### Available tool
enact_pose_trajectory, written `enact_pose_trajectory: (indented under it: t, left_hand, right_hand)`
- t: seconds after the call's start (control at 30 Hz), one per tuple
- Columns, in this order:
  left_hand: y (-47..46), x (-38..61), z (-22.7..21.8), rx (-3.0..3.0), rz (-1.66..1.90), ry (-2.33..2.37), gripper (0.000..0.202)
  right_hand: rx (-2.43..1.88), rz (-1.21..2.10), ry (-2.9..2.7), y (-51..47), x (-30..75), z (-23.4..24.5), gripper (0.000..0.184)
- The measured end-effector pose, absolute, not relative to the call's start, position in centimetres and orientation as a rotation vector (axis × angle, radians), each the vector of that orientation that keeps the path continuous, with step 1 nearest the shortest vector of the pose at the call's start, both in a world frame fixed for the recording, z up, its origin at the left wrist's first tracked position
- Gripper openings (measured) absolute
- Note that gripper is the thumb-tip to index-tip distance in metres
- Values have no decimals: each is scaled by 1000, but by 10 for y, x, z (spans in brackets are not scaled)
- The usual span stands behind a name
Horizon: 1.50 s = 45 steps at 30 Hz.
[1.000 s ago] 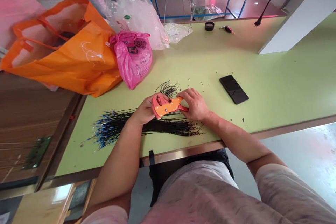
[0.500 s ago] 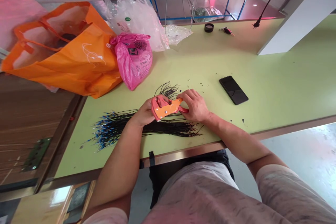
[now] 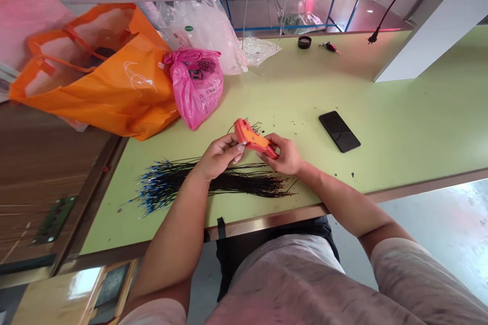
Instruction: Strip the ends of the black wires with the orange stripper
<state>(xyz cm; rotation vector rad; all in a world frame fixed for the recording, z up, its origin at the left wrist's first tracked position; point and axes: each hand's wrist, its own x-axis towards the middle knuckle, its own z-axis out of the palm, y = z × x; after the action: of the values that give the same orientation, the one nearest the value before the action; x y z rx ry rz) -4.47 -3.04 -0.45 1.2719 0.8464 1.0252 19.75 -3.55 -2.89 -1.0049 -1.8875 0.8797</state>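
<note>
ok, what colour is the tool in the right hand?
Tool: orange and red. Best seen in the head view.

The right hand grips a red-and-orange tool by its handles; the left hand is at its head. Black wires, blue-tipped at left, lie nearer on the green worktop; a phone lies right, a pink bag far left.

Red-orange tool, tilted; black wires lying bunched.
</note>
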Motion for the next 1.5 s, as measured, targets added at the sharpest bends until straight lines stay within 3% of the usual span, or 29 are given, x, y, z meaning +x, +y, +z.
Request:
enact_pose_trajectory:
  t: [0.4,0.6,0.83,1.33,1.5]
  left_hand:
    - [-22,-38,0,1050,1378,1009,45]
    - [-14,-46,-3,959,1571,1085,46]
    - [-13,-44,-11,1065,1634,1149,41]
    - [-27,-50,-9,1805,1037,1068,23]
    - [-27,-52,-14,1798,761,1040,33]
  right_hand:
    - [-774,1706,-1507,-19,213,-21,41]
    - [-645,1885,-1663,-16,225,-12,31]
    - [-542,2042,-1749,-16,228,-7,33]
    - [-590,1895,-1490,-16,218,-13,39]
    - [-645,1835,-1532,-16,218,-12,38]
